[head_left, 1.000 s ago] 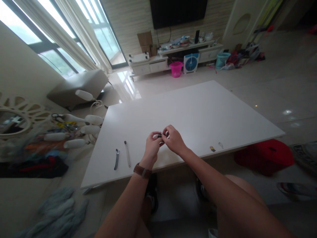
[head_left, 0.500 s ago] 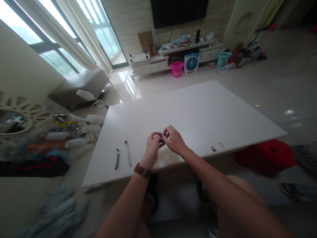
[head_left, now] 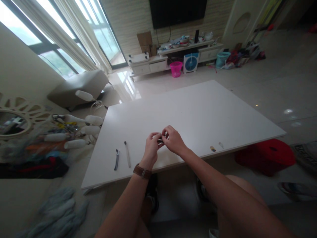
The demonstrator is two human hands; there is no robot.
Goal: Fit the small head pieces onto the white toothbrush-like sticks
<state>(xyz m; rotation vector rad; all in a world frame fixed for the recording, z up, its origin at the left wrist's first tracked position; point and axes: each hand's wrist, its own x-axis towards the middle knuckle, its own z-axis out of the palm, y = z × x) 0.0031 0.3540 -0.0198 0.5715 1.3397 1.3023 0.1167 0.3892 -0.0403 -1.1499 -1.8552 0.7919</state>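
Over the near edge of the white table, my left hand pinches a small dark object with a metallic glint. My right hand meets it from the other side, thumb and forefinger closed at the same object. Fingers cover most of it, so its kind cannot be made out. Left of my hands lie a dark razor and a pale-handled toothbrush with a dark head. On the right, near the edge, rest a small yellow and dark figure-shaped piece and a key.
A red round stool stands under the table's right side. White lamp shades crowd the left edge. Beyond the table are a pink basket, a box fan and a TV cabinet.
My fingers have shifted slightly around the small object, and a bit more of its dark, shiny side shows. The things on the table have not moved.
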